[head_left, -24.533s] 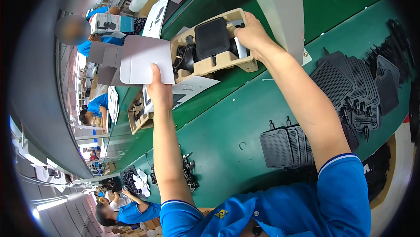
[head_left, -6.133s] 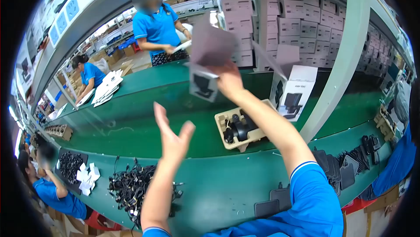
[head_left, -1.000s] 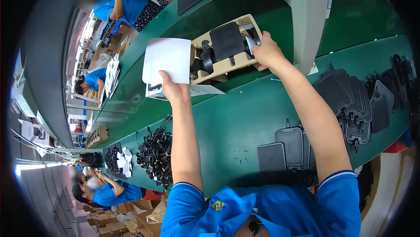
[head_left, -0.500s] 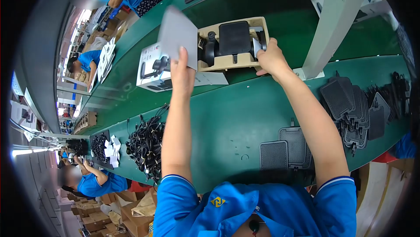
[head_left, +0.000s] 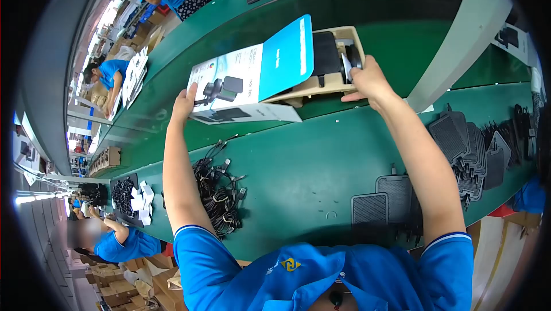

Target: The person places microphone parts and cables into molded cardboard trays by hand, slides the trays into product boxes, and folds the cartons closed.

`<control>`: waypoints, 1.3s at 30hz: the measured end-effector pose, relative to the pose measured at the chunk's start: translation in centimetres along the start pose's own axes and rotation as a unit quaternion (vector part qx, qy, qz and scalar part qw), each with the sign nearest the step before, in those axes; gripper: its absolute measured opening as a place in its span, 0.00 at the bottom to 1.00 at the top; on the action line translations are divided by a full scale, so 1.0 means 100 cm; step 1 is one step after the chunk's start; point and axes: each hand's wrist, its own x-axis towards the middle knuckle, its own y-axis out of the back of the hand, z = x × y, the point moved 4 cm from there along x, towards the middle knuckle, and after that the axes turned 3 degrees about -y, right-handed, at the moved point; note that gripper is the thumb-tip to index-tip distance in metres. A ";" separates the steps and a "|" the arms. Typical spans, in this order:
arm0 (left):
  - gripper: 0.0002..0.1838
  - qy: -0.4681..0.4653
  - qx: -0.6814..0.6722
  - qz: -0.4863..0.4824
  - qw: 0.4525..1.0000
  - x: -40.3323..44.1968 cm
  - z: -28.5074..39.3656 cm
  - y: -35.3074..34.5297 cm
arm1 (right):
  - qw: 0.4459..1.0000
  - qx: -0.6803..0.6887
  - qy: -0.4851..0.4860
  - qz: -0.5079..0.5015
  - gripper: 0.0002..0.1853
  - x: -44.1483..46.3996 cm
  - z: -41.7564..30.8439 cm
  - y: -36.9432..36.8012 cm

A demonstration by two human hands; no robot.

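A white printed box lies on its side above the green bench, its blue flap folded back over the opening. My left hand grips the box's closed left end. Projecting from the open right end is a tan moulded tray, which holds a black flat pad and other dark parts. At the tray's right end, my right hand is closed on its edge, the thumb beside a small white piece. The tray's left part is hidden by the flap and box.
Black cables are heaped left of centre on the green bench. Black mesh pads lie at the right, near more stacked pads. A grey post rises at the right. Several co-workers are at the left.
The box's flap has swung over the tray, showing its blue side. More of the tray is now inside the box. My left hand has moved from the flap to the box's left end.
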 end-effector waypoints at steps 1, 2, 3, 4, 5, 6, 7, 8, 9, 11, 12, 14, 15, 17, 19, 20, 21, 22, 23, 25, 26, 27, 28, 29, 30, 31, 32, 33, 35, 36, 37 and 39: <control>0.41 -0.013 0.017 -0.006 1.000 -0.001 -0.005 0.000 | 1.000 0.007 0.006 -0.001 0.20 -0.003 -0.001 0.000; 0.41 -0.028 0.034 -0.010 0.999 0.002 -0.008 0.002 | 1.000 0.011 0.011 -0.016 0.20 -0.002 0.000 0.002; 0.41 -0.044 0.050 -0.014 0.998 0.003 -0.010 0.003 | 0.999 0.016 0.017 -0.030 0.20 -0.001 0.001 0.004; 0.42 -0.061 0.087 0.004 0.994 0.001 -0.015 0.003 | 0.999 0.008 -0.001 -0.042 0.21 -0.004 -0.003 0.007; 0.42 -0.059 0.096 0.013 0.994 -0.002 -0.020 0.002 | 0.998 -0.006 -0.017 -0.060 0.23 0.001 -0.001 0.011; 0.42 -0.059 0.107 0.020 0.992 -0.004 -0.024 0.001 | 0.996 -0.024 -0.018 -0.089 0.25 0.001 -0.002 0.015; 0.42 -0.059 0.117 0.028 0.991 -0.007 -0.025 0.000 | 0.992 -0.043 -0.018 -0.116 0.26 0.002 -0.005 0.020; 0.42 -0.058 0.083 0.020 0.995 -0.016 -0.017 -0.002 | 0.989 -0.076 -0.023 -0.128 0.29 0.004 -0.005 0.024; 0.41 -0.057 0.049 0.013 0.997 -0.026 -0.008 -0.004 | 0.986 -0.110 -0.025 -0.124 0.29 0.002 -0.005 0.025; 0.40 -0.049 -0.006 0.005 0.999 -0.032 -0.007 -0.007 | 0.977 -0.176 -0.028 -0.116 0.29 -0.006 -0.013 0.023; 0.39 -0.045 -0.028 0.006 0.999 -0.028 -0.010 -0.009 | 0.979 -0.161 -0.014 -0.124 0.29 -0.005 -0.012 0.022; 0.38 -0.042 -0.059 -0.005 0.997 -0.026 -0.006 -0.010 | 0.983 -0.123 0.013 -0.133 0.28 -0.004 -0.006 0.022; 0.38 -0.042 -0.069 -0.016 0.997 -0.026 -0.004 -0.010 | 0.985 -0.104 0.026 -0.138 0.28 -0.003 -0.004 0.024; 0.38 -0.045 -0.079 -0.028 0.995 -0.022 -0.002 -0.010 | 0.986 -0.075 0.012 -0.146 0.27 -0.001 -0.001 0.028; 0.37 -0.049 -0.080 -0.029 0.995 -0.019 -0.005 -0.012 | 0.988 -0.060 0.009 -0.141 0.27 -0.003 0.002 0.028; 0.37 -0.051 -0.076 -0.027 0.995 -0.020 -0.007 -0.013 | 0.989 -0.061 0.012 -0.132 0.28 -0.010 -0.001 0.028; 0.37 -0.052 -0.071 -0.026 0.996 -0.019 -0.007 -0.014 | 0.989 -0.069 0.013 -0.133 0.28 -0.011 -0.002 0.026; 0.36 -0.055 -0.066 -0.024 0.996 -0.019 -0.005 -0.014 | 0.988 -0.077 0.014 -0.133 0.28 -0.012 -0.002 0.025; 0.36 -0.057 -0.053 -0.021 0.997 -0.019 -0.002 -0.013 | 0.988 -0.085 0.016 -0.131 0.29 -0.013 -0.002 0.025; 0.36 -0.064 -0.031 -0.015 0.997 -0.019 0.004 -0.014 | 0.986 -0.116 0.038 -0.115 0.29 -0.016 -0.003 0.022; 0.36 -0.074 -0.035 -0.006 0.997 -0.020 0.005 -0.015 | 0.985 -0.130 0.050 -0.105 0.29 -0.017 -0.004 0.021; 0.36 -0.073 -0.032 -0.002 0.997 -0.021 0.007 -0.015 | 0.983 -0.143 0.063 -0.094 0.29 -0.018 -0.006 0.020; 0.36 -0.071 -0.029 0.002 0.997 -0.021 0.008 -0.015 | 0.982 -0.161 0.059 -0.085 0.29 -0.023 -0.011 0.019; 0.36 -0.069 -0.025 0.006 0.997 -0.022 0.008 -0.015 | 0.982 -0.162 0.053 -0.087 0.30 -0.024 -0.011 0.020; 0.35 -0.075 -0.012 0.010 0.997 -0.019 0.004 -0.016 | 0.982 -0.163 0.046 -0.088 0.31 -0.024 -0.010 0.021; 0.35 -0.081 0.002 0.013 0.997 -0.017 0.004 -0.017 | 0.982 -0.164 0.041 -0.089 0.32 -0.024 -0.010 0.022; 0.35 -0.087 0.015 0.018 0.996 -0.015 0.004 -0.016 | 0.984 -0.151 0.036 -0.088 0.31 -0.024 -0.008 0.023; 0.35 -0.073 0.082 0.036 0.993 -0.014 0.004 -0.019 | 0.986 -0.137 0.024 -0.091 0.31 -0.024 -0.006 0.024; 0.36 -0.042 0.215 0.076 0.973 -0.031 0.033 -0.018 | 0.989 -0.109 0.002 -0.098 0.30 -0.024 -0.003 0.025; 0.37 -0.145 0.199 0.077 0.966 -0.020 0.029 -0.028 | 0.989 -0.117 0.016 -0.090 0.29 -0.023 -0.003 0.024; 0.39 -0.202 0.277 0.121 0.932 -0.030 0.043 -0.039 | 0.987 -0.125 0.020 -0.094 0.29 -0.023 -0.003 0.024; 0.43 -0.275 0.280 0.091 0.915 -0.078 0.104 -0.057 | 0.985 -0.138 0.031 -0.101 0.29 -0.021 -0.005 0.023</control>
